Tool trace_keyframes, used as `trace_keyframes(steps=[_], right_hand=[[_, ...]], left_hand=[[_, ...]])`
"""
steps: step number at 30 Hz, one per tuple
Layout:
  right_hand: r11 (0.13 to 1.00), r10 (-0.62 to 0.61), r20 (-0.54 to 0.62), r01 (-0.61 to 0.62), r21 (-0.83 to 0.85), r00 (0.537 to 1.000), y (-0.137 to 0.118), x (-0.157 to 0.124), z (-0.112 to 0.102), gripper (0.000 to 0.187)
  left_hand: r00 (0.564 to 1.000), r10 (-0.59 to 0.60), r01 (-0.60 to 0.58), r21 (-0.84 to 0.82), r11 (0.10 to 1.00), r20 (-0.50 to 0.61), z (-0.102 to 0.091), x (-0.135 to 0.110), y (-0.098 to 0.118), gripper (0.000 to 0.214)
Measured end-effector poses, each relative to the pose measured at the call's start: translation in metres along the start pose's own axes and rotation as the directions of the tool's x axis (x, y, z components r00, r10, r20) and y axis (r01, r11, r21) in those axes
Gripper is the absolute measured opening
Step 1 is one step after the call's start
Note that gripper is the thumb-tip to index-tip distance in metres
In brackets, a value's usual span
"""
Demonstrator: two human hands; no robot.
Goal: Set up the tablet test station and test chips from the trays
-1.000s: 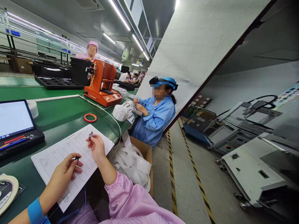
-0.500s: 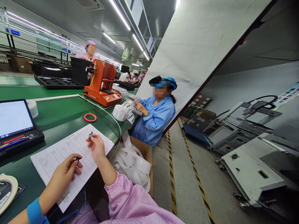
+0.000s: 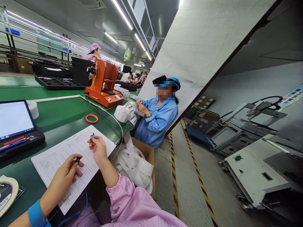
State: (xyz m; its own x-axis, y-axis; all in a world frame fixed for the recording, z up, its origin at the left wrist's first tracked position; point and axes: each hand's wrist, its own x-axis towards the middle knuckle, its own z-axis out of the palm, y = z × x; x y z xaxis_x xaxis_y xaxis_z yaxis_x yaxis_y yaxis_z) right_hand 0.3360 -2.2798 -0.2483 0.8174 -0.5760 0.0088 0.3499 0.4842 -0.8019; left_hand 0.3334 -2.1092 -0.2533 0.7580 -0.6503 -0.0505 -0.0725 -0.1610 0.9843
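My left hand, with a blue wrist strap, pinches a small black part between thumb and forefinger. What kind of part it is I cannot make out. Up and to the right, my right hand is closed on a small dark part with a pale printed face, too small to name. Both hands are above a stack of printed form sheets that lies on the green table, and the two parts are apart from each other.
A tablet stands left, a tape roll below it. Red tape, a label roll and an orange press are ahead. A carton of backing strips is by my right arm; a co-worker sits beyond.
The black part in my left hand has turned slightly and shows more of its face. My right hand is nearly still. The person in pink behind the press has turned sideways.
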Motion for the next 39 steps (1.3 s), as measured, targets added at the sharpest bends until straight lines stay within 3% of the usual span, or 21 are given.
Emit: trace_keyframes(steps=[12, 17, 22, 25, 27, 30, 33, 36, 39], right_hand=[[1.0, 0.005, -0.007, -0.005, -0.001, 1.0, 0.001, 0.002, -0.001, 0.02], [1.0, 0.028, -0.046, -0.028, -0.001, 0.999, -0.011, 0.003, 0.001, 0.026], [0.994, 0.015, 0.03, -0.012, -0.106, 0.999, -0.031, -0.026, 0.016, 0.037], [0.985, -0.04, 0.078, 0.052, -0.165, 0.996, -0.041, -0.053, 0.028, 0.039], [0.987, -0.011, 0.107, 0.028, -0.161, 0.994, -0.048, -0.069, 0.035, 0.035], [0.992, 0.086, 0.161, -0.069, -0.109, 0.983, -0.057, -0.088, 0.042, 0.033], [0.989, 0.145, 0.199, -0.136, -0.055, 0.969, -0.063, -0.098, 0.048, 0.033], [0.987, 0.16, 0.215, -0.153, -0.047, 0.963, -0.066, -0.101, 0.05, 0.033], [0.989, 0.143, 0.235, -0.128, -0.078, 0.961, -0.065, -0.103, 0.049, 0.032]], left_hand=[[1.0, 0.001, -0.001, -0.03, 1.0, 0.004, 0.001, -0.003, 0.01, 0.039], [1.0, -0.004, 0.005, -0.052, 0.999, 0.01, 0.002, -0.002, 0.011, 0.04], [0.999, -0.015, 0.011, -0.077, 0.997, -0.043, 0.0, -0.008, 0.025, 0.043], [0.99, 0.066, -0.065, 0.017, 0.998, -0.124, -0.007, -0.011, 0.047, 0.041], [0.983, 0.116, -0.107, 0.07, 0.992, -0.141, -0.013, -0.011, 0.063, 0.035], [0.983, 0.154, -0.149, 0.053, 0.987, -0.097, -0.021, -0.011, 0.083, 0.037], [0.96, 0.277, -0.272, 0.094, 0.958, -0.038, -0.029, -0.015, 0.096, 0.041], [0.919, 0.393, -0.388, 0.171, 0.906, 0.0, -0.035, -0.019, 0.105, 0.04], [0.912, 0.409, -0.404, 0.203, 0.892, 0.019, -0.038, -0.02, 0.108, 0.036]])
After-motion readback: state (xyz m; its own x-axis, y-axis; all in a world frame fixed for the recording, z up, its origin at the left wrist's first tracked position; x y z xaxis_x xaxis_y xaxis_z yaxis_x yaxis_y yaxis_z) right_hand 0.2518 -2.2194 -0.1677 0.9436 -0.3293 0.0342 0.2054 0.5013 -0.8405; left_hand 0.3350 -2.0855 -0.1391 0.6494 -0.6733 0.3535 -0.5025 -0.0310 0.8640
